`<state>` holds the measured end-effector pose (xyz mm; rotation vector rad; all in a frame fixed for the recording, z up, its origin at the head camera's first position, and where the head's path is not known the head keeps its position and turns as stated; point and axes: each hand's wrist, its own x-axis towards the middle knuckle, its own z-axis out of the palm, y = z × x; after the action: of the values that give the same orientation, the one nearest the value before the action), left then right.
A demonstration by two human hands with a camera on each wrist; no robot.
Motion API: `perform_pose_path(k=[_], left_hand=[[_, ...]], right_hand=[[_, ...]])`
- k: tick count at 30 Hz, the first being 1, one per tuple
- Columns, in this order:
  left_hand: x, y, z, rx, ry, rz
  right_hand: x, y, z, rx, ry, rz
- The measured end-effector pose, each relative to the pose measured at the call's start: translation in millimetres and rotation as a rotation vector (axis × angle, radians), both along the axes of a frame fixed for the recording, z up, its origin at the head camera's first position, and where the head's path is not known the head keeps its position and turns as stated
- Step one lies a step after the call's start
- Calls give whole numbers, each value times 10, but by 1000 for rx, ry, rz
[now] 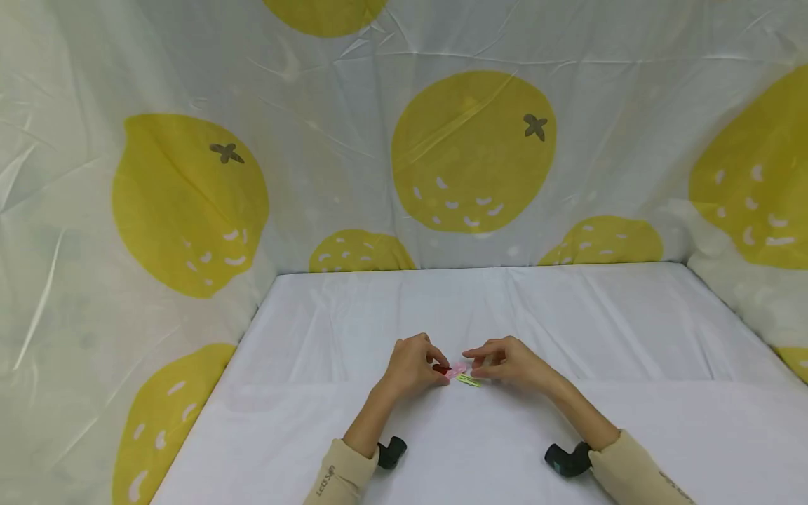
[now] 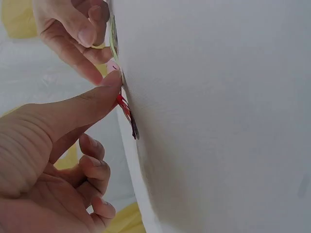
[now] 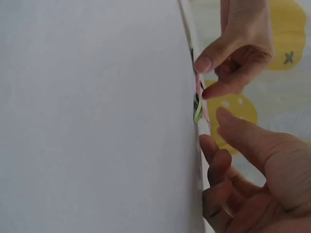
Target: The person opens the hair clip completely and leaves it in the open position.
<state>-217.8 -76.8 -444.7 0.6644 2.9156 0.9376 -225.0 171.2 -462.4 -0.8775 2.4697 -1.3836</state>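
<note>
Small hair-clip-like pieces lie together on the white cloth between the hands: a dark red piece (image 1: pixel 441 368), a pink piece (image 1: pixel 457 369) and a yellow-green piece (image 1: pixel 468 380). My left hand (image 1: pixel 416 365) pinches the pink piece between thumb and forefinger; in the left wrist view the red piece (image 2: pixel 124 106) shows beneath the left hand (image 2: pixel 63 131). Just right of the pieces is my right hand (image 1: pixel 514 362), its thumb and forefinger apart. In the right wrist view, a gap separates the right hand (image 3: pixel 262 174) from the green piece (image 3: pixel 198 109).
A white cloth (image 1: pixel 480 449) covers the table. Behind and beside it hangs a pale curtain (image 1: pixel 341 140) printed with yellow lemons. Black devices (image 1: pixel 392 453) are worn at both wrists, near the beige sleeves (image 1: pixel 344 471).
</note>
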Motion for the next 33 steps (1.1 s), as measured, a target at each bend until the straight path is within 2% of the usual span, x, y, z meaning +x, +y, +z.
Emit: perform_pose_path(k=[9, 18, 24, 33], left_hand=[[19, 22, 15, -15, 44, 4], [20, 29, 32, -21, 53, 13], [7, 34, -5, -29, 62, 22], [23, 30, 3, 14, -17, 40]], right_hand=[[18, -125, -75, 6, 53, -108], [38, -163, -66, 19, 60, -101], [38, -169, -88, 0, 69, -103], [38, -168, -117, 4, 80, -120]])
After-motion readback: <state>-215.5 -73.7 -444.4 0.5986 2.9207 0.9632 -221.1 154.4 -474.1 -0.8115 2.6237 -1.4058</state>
